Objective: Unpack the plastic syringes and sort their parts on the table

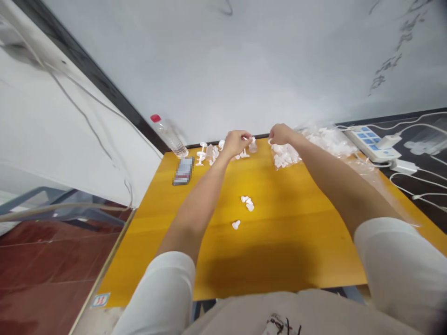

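Observation:
Both arms reach to the far edge of a yellow table (279, 251). My left hand (235, 142) is closed in a pinch on a small white plastic part (252, 141) near a row of white plastic pieces (206, 153). My right hand (281, 134) is curled shut at the mouth of a clear bag of white parts (286, 157); what its fingers hold is hidden. A few loose white parts (247, 203) and one more (236, 224) lie mid-table, nearer to me.
A clear water bottle with a red cap (169, 135) leans at the far left corner, beside a phone (183, 171). More clear bags of white parts (331, 142) lie at far right. A power strip (372, 142) with cables sits on the dark surface to the right.

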`<control>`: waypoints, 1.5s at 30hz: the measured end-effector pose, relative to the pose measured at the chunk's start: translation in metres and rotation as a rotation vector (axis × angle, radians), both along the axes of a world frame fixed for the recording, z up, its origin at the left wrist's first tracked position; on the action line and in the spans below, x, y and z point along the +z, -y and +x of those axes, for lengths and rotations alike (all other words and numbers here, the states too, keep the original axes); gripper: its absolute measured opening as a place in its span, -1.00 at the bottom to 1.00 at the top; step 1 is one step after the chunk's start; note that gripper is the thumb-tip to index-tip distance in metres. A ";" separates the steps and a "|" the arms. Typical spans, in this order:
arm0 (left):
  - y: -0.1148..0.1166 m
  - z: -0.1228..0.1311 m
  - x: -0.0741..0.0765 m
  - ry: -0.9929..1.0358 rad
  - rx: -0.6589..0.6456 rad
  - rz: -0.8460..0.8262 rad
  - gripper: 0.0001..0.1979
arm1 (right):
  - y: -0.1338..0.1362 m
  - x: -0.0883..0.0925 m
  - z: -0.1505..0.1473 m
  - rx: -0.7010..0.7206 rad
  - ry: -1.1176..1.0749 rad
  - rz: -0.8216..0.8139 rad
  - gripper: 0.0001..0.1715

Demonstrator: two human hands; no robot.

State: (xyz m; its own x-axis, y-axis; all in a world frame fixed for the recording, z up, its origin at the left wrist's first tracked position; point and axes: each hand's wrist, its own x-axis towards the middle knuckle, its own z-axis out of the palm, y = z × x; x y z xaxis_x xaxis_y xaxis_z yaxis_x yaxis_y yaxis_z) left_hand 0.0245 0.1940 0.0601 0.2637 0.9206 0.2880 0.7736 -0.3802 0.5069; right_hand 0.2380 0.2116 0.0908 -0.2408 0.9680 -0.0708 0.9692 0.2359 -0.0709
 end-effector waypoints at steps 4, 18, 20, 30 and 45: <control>-0.063 0.040 -0.010 -0.140 -0.021 -0.049 -0.81 | -0.041 -0.020 -0.015 -0.034 0.023 -0.068 -0.61; -0.091 0.038 -0.018 -0.270 -0.098 -0.102 -0.62 | -0.063 -0.055 -0.039 -0.040 -0.066 -0.242 -0.58; -0.072 0.022 -0.003 -0.194 -0.099 -0.063 -0.61 | -0.051 -0.046 -0.035 -0.049 -0.113 -0.216 -0.57; 0.130 -0.069 -0.036 0.113 -0.244 -0.384 -0.62 | 0.161 -0.069 -0.016 0.204 -0.480 -0.223 -0.65; 0.147 -0.043 -0.058 -0.270 -0.271 -0.310 -0.90 | 0.159 -0.096 -0.045 0.160 -0.480 -0.170 -0.77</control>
State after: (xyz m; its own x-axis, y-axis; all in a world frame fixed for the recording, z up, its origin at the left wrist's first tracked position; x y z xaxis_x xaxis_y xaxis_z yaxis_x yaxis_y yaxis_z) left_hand -0.0181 0.0472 0.0018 0.5331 0.8401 -0.1002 0.7872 -0.4491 0.4227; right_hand 0.1925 0.0529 -0.0055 -0.4280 0.9012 -0.0689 0.7711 0.3243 -0.5479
